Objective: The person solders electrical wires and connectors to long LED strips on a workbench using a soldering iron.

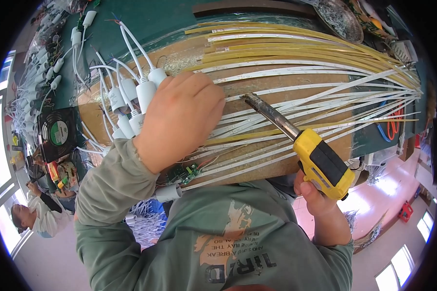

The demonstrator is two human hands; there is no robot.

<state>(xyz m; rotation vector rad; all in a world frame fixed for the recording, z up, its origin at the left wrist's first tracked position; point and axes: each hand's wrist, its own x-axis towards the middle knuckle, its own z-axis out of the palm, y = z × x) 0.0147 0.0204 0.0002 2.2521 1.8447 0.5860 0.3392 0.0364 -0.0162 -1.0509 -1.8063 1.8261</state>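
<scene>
Right hand [320, 198] gripping a yellow-and-black soldering gun [324, 164], metal tip over white and yellow strips [286, 54] fanned across the green bench [155, 13], left hand [182, 114] curled beside white wired cylinders [145, 95], black fan [58, 132] at far left.

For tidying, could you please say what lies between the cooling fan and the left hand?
In the head view, wired white cylindrical housings lie there, over a brown board.

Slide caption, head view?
Right hand holding yellow-black soldering gun; left hand beside white corded cylinders; long strips fanned out.
</scene>
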